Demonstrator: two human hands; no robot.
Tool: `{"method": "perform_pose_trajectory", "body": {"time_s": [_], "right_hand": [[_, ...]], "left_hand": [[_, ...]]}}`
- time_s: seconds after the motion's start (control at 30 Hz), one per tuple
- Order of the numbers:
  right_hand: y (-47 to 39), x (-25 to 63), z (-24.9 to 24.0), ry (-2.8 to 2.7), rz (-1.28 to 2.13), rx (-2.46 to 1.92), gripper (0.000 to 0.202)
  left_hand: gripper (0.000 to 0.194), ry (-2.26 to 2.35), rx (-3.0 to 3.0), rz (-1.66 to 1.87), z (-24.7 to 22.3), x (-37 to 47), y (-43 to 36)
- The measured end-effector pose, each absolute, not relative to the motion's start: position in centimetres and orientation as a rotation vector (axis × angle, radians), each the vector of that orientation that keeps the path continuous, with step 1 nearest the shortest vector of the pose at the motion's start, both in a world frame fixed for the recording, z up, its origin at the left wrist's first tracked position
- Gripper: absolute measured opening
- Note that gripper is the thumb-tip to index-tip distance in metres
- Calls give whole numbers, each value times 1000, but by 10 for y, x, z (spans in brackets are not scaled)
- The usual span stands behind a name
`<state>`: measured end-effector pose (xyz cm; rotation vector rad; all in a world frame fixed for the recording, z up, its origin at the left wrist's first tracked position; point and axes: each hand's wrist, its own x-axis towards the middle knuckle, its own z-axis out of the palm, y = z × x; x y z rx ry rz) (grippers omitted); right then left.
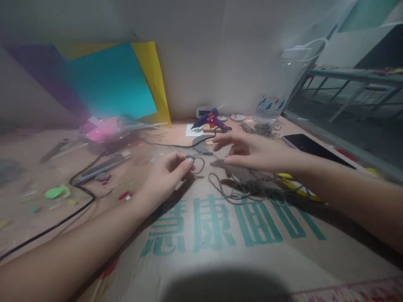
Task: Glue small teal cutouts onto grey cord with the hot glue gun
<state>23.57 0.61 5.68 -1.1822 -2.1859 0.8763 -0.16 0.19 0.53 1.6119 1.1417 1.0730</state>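
In the head view, my left hand (168, 174) is closed, thumb and index finger pinching the end of a grey cord (248, 191). A small loop of that cord sticks out to the right of the fingertips. My right hand (248, 153) hovers just above the tangled part of the cord, thumb and fingers apart, with nothing visible between them. Under both hands lies a cardboard sheet (201, 260) with green printed characters. A blue glue gun (209, 119) with a lit red light rests beyond the hands on a white square (194, 130).
A phone (316, 149) and a yellow-edged object (299, 186), partly hidden by my right arm, lie right. A clear plastic container (270, 96) stands at the back right. Coloured sheets (113, 82) lean on the wall. A black cable (83, 184) crosses scattered scraps at left.
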Motion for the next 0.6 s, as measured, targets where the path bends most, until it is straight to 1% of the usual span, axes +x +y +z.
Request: {"method": "perform_pose_trajectory", "body": {"time_s": [0.07,0.13,0.2,0.27,0.37,0.47,0.53,0.6], "right_hand": [[0,222,44,-1978,1281,-1041,57],[-5,212,35,-1851,1559,-924,66],[-7,208,33,-1815,1700,-873,71],[-8,210,39,-1842,1726,-901,67],[-14,218,62,-1973,1605,-1009,57],[-29,230,91,-2247,1384,-1107,50],[-39,238,107,-2490,1084,-1137,47],[-43,248,115,-2560,674,-1180,43]], "left_hand": [[21,1147,1677,1044,6,-1,-1],[21,1136,1714,1022,5,-2,-1],[21,1116,1735,1036,2,-4,0],[22,1126,1769,1039,-1,-5,3],[24,1139,1748,1068,-3,-5,7],[25,1122,1708,1088,-4,-6,9],[25,1112,1677,1116,-5,-6,10],[26,1102,1658,1125,-5,-7,11]]}}
